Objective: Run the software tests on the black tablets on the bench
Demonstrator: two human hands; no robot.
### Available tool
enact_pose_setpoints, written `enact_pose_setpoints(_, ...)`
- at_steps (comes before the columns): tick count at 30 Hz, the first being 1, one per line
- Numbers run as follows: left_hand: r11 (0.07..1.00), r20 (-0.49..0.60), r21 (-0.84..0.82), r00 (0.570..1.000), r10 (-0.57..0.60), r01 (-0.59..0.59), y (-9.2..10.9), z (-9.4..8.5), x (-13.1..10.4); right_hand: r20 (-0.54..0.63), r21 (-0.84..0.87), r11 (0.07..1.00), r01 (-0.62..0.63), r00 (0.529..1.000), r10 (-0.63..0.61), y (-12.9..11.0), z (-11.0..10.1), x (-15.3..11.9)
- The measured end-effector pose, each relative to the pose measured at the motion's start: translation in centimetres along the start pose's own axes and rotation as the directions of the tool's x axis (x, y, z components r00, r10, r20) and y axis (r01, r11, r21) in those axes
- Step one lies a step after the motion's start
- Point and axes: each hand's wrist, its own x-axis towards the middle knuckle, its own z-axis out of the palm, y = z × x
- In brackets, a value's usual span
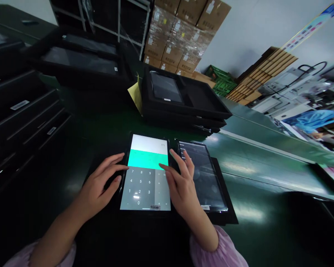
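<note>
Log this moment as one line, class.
left hand: at left edge of bright tablet | right hand: over its right side | darker tablet: alongside, right

Electronics workshop, identified by tablets [140, 185], a green surface [267, 189], stacked trays [202, 98] and, beyond the far edge, wrapped cartons [171, 53].

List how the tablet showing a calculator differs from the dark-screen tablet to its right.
The calculator tablet shows white, green and grey areas with number keys; the dark-screen tablet shows only small pale text near its top left.
The calculator tablet stands nearly straight in view; the dark-screen tablet slants toward the lower right.
Both have a small label near the bottom edge.
</note>
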Motion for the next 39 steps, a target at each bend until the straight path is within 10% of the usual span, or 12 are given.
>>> enact_pose_setpoints(10, 0.996, 0.048, 0.032, 0.996, 0.079, -0.08, 0.2, 0.3, -0.1, 0.201, 0.038, 0.99, 0.136, 0.97, -0.141, -2.5, 0.5, 0.3)
enact_pose_setpoints(19, 0.99, 0.065, 0.047, 0.99, 0.129, -0.132, -0.3, 0.5, -0.2, -0.035, 0.013, 0.998, -0.063, 0.997, 0.064, 0.8, -0.4, 0.4)
enact_pose_setpoints(39, 0.995, 0.049, 0.046, 0.995, 0.084, -0.086, -0.6, 0.4, 0.0, 0.114, -0.043, 0.999, -0.008, 0.993, 0.013, 0.9, 0.2, 0.9)
